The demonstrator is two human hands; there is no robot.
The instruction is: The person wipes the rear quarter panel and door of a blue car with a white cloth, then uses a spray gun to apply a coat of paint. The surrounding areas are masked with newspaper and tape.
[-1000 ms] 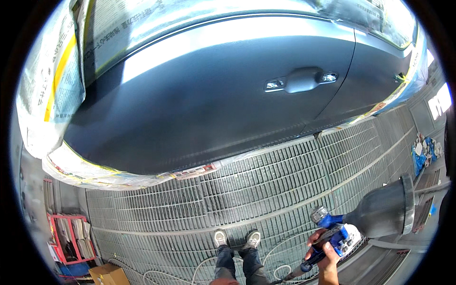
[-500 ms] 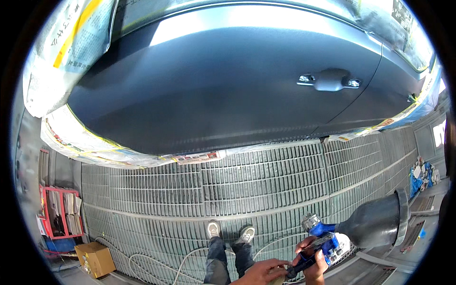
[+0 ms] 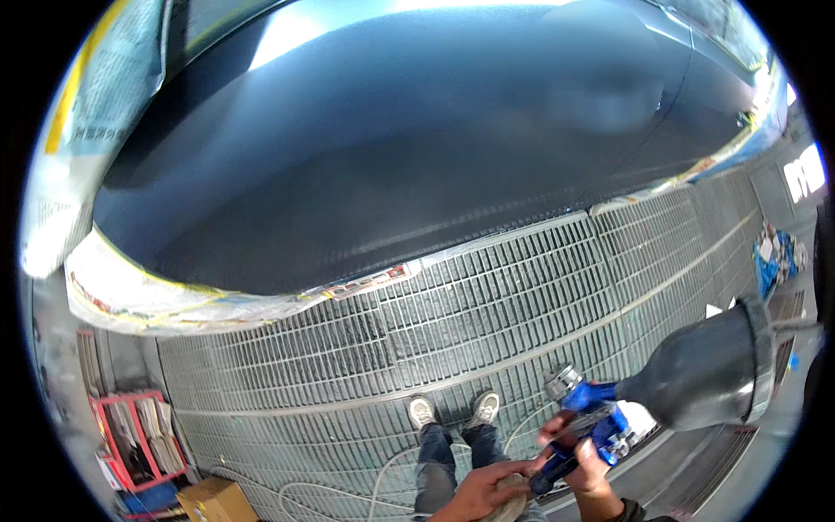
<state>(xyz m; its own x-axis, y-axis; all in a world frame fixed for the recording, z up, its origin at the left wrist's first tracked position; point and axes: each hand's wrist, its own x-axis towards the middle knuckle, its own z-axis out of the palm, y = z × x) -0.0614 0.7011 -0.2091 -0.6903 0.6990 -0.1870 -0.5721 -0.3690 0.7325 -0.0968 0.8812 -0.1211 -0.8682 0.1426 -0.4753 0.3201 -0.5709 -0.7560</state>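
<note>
Left hand (image 3: 483, 491) had since come in beside the handle (image 3: 548, 478) of the spray gun (image 3: 600, 426), grip unclear; right hand (image 3: 593, 478) gripped the gun, near right, probably top-heavy, best held by its handle.

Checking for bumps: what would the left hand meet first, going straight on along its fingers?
The left hand would probably meet the lower end of the handle of the blue spray gun, held in the right hand; depth is unclear, so contact is possible now.
</note>
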